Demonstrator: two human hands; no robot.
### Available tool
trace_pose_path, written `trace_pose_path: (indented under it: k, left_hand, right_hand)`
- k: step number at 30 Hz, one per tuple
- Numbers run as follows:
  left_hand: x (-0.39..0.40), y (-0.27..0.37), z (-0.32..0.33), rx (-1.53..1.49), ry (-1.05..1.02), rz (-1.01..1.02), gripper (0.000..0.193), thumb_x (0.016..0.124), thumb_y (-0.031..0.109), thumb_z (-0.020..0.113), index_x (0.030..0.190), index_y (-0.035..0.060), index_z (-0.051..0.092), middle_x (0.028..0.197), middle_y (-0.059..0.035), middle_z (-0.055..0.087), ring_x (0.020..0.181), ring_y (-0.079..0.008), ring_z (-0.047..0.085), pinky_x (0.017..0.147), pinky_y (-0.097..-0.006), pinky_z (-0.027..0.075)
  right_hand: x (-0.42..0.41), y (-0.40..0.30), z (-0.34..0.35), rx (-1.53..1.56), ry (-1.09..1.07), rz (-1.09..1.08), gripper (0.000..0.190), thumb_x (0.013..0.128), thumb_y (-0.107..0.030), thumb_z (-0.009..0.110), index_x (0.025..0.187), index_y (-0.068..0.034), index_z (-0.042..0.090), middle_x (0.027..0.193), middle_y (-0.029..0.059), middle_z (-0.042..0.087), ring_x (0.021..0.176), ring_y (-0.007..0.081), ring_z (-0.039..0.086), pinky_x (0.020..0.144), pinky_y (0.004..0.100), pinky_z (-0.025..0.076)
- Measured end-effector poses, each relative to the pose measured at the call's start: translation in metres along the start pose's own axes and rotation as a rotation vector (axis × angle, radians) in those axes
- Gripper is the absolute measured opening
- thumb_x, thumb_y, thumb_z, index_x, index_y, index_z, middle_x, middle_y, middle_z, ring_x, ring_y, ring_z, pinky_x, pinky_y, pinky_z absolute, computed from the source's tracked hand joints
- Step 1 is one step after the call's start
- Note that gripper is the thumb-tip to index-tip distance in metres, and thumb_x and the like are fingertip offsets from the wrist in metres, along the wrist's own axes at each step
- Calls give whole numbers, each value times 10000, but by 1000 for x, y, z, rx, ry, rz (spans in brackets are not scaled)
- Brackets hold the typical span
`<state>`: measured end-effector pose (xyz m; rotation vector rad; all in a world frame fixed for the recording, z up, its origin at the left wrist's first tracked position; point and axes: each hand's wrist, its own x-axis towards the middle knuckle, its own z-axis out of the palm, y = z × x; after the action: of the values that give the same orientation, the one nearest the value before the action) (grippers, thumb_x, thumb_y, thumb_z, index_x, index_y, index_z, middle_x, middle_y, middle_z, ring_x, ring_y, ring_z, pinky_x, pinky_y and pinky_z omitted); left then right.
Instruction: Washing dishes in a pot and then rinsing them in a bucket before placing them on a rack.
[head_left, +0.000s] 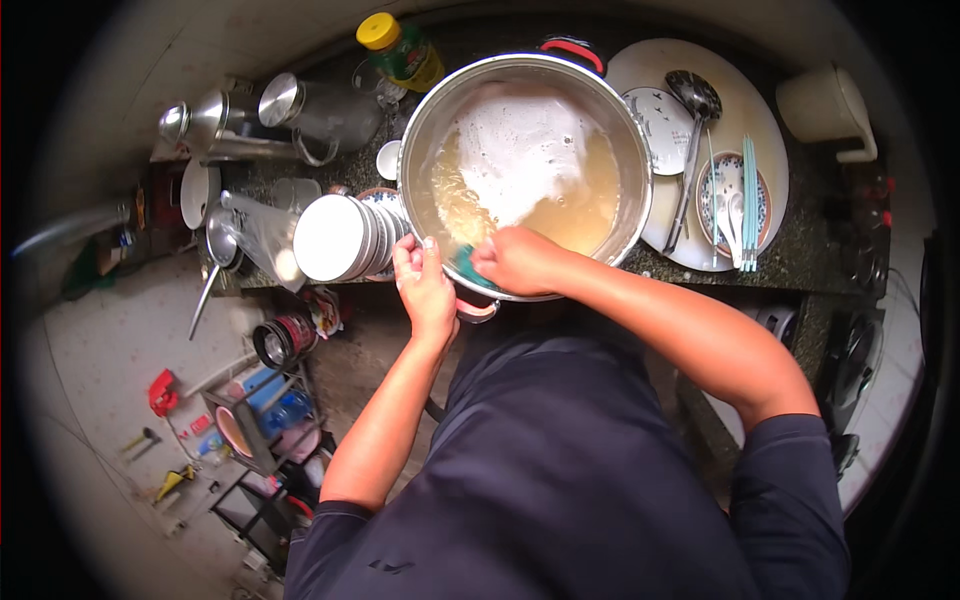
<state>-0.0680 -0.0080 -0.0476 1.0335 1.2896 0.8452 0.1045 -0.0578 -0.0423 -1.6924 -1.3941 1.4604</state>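
A large steel pot (641, 187) with red-covered handles stands on the counter before me. Cloudy water (592, 217) fills part of it, topped by a patch of white foam (517, 135). My right hand (521, 261) presses a green scouring pad (472, 266) against the inner wall at the near side. On the near left rim, my left hand (424, 289) grips the pot's edge beside the near handle (477, 310), thumb on top. Left of that hand, a row of stacked white bowls (330, 238) lies on its side.
Right of the pot, a round board (739, 82) carries a slotted spoon (694, 97), a white plate (660, 124) and a patterned dish (724, 176) with spoons and chopsticks. Behind stand a yellow-capped green bottle (409, 60) and a clear jug (330, 109). A pale pitcher (821, 105) is far right.
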Motion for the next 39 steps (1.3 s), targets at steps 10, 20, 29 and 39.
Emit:
trace_pose_path:
  k: [10, 20, 29, 39]
  left_hand:
    - [3, 1, -1, -92, 39, -29, 114, 1081, 173, 512, 1159, 90, 508, 931, 19, 578, 732, -33, 513, 594, -203, 406]
    - [-2, 11, 5, -119, 29, -77, 105, 1077, 170, 512, 1142, 88, 512, 892, 20, 566, 660, -40, 501, 550, -205, 409]
    - [-1, 9, 3, -120, 32, -78, 148, 1069, 217, 543, 1138, 87, 538, 831, 21, 569, 640, -45, 506, 514, -212, 407]
    - [-1, 3, 3, -177, -12, -65, 151, 1076, 163, 521, 1193, 73, 493, 919, -9, 609, 682, -49, 539, 555, -212, 433]
  right_hand:
    - [34, -11, 28, 166, 212, -109, 213, 895, -189, 623, 975, -31, 741, 868, 255, 679, 784, 406, 677, 727, 478, 519]
    - [33, -13, 24, 228, 241, -67, 222, 861, -101, 671, 1044, -31, 776, 955, 243, 724, 900, 370, 724, 821, 435, 556]
    - [25, -20, 10, 42, 96, -52, 243, 803, -54, 673, 1014, -53, 793, 918, 219, 737, 863, 343, 736, 805, 423, 569]
    - [42, -8, 19, 2, 144, -53, 241, 830, -74, 655, 1036, -47, 776, 927, 229, 729, 868, 372, 720, 795, 434, 557]
